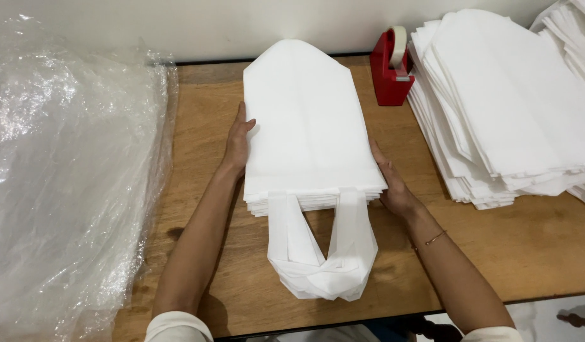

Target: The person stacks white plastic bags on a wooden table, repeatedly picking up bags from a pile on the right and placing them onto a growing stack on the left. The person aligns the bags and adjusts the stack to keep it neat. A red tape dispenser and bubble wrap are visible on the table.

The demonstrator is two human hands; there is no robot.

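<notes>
Stack: a neat pile of flat white bags (305,120) lies mid-desk, on the wooden desk (527,247).
Long axis: runs from the near edge toward the far edge; the tapered end points at the far edge and the wall, the handle end at the near edge.
Handles: soft white loops (322,253) hang off the near end of the pile and lie bunched on the wood, just short of the near edge.
Left hand: the left hand (237,142) lies flat against the pile's left side, fingers straight and close together, pointing toward the far edge, thumb resting on the top bag.
Right hand: the right hand (391,180) presses the right side near the handle end, fingers gently curved along the stacked edges, not closed round anything.
Grip: both palms touch the pile from opposite sides; neither lifts it.
Plastic: a big crumpled clear sheet (64,177) covers the left edge, apart from the pile.
Tape: a red dispenser (391,69) with a pale roll stands near the far edge, right of the pile.
Second pile: more white bags (508,107), fanned loosely, fill the far right corner.
Bracelet: a thin band (435,237) circles the right wrist.
</notes>
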